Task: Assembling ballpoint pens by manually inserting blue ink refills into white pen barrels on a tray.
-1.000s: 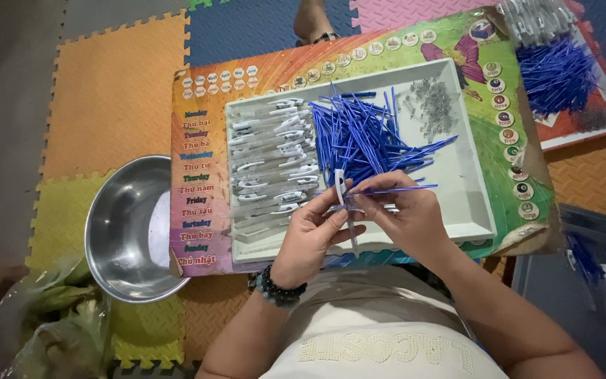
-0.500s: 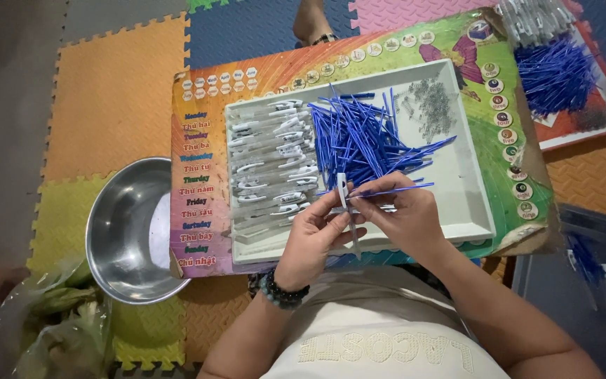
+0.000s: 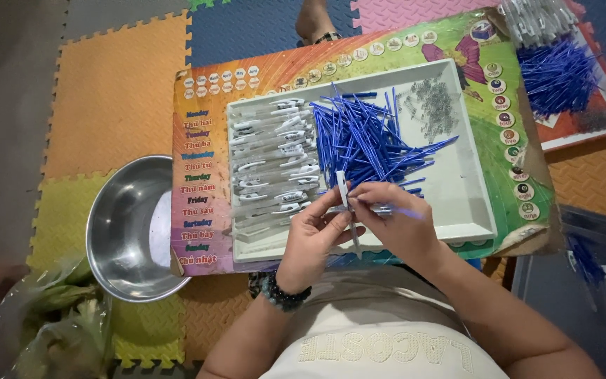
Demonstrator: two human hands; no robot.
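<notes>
Both hands meet over the near edge of the white tray (image 3: 482, 210). The left hand (image 3: 313, 235) pinches a white pen barrel (image 3: 345, 200) nearly upright, its long axis running away from the body. The right hand (image 3: 394, 224) grips a blue refill (image 3: 405, 210) lying crosswise, pointing right. The refill heap (image 3: 366, 137) sits just beyond the fingertips, nearer the right hand.

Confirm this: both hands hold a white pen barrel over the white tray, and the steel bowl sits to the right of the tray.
Not quite. The head view shows the steel bowl left of the white tray, not right. Both the left hand and right hand do hold the white pen barrel over it.
</notes>
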